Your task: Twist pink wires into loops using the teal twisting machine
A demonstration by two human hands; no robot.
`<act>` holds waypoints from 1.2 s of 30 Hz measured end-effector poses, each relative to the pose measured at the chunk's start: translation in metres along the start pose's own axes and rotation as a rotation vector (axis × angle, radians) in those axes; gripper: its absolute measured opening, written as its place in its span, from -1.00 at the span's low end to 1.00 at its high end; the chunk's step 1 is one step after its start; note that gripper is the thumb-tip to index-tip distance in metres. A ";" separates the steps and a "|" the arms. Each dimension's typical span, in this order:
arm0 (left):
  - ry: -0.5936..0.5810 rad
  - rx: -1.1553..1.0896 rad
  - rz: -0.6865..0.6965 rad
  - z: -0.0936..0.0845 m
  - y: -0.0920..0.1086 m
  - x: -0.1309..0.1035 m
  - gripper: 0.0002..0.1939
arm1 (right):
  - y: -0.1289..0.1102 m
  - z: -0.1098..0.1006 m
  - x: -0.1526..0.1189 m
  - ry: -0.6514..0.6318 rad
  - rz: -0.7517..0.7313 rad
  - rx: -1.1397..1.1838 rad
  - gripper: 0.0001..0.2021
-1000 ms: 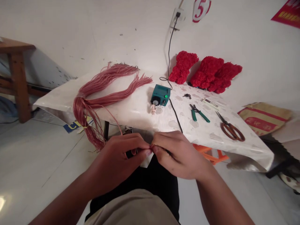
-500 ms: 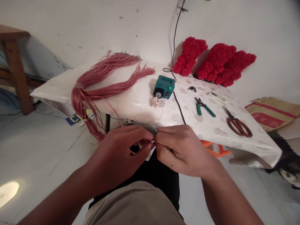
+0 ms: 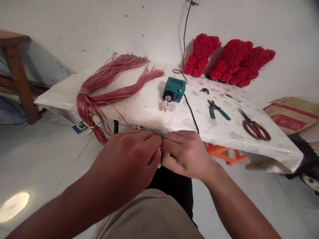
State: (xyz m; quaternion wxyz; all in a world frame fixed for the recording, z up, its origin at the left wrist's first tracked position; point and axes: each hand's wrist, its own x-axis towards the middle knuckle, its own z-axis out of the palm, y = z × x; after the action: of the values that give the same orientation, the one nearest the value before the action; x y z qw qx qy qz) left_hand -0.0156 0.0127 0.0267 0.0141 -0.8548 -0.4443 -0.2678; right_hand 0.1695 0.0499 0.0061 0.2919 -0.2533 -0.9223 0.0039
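Note:
Both hands meet in front of the table's near edge, above my lap. My left hand (image 3: 133, 154) is closed, with thumb and fingers pressed together. A thin pink cord (image 3: 122, 116) runs from the bundle of pink cords (image 3: 86, 99) down behind this hand, which grips it. My right hand (image 3: 185, 152) is closed too, its curled fingers touching the left fingertips. What it pinches is hidden. Beyond the hands stands a small green motor box (image 3: 174, 89) with a lit green button and a pinkish clip (image 3: 165, 105) on its shaft.
On the covered table (image 3: 149, 116) lie green-handled pliers (image 3: 218, 110), scissors (image 3: 255, 127), a small dark object (image 3: 204, 90) and a white labelled strip (image 3: 233, 98). Red bear-shaped flower figures (image 3: 201, 54) lean at the wall. A black cable (image 3: 191, 113) crosses the table. An orange stool (image 3: 224, 154) is underneath.
My left hand has rolled over, its back now turned up and its fingers drawn closer together. My right hand has shifted slightly left and still meets it. The view has moved a little.

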 end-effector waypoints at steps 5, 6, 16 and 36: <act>0.020 -0.008 0.031 0.000 -0.002 0.002 -0.72 | 0.001 0.004 -0.001 0.046 0.031 0.012 -0.71; 0.024 -0.012 0.034 0.001 -0.002 0.002 -0.73 | 0.001 0.003 -0.002 0.049 0.037 0.016 -0.71; -0.051 -0.114 -0.022 0.001 0.000 0.006 -0.75 | 0.003 0.005 -0.004 0.044 -0.049 0.031 -0.70; -0.078 -0.314 -0.109 0.011 -0.014 0.002 -0.79 | 0.005 0.011 -0.006 -0.002 -0.059 0.006 -0.72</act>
State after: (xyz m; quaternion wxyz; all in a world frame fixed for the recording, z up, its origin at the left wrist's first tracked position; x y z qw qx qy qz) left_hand -0.0207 0.0252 0.0151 -0.1517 -0.8309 -0.4429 -0.3009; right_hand 0.1697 0.0530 -0.0066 0.2919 -0.2252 -0.9296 -0.0017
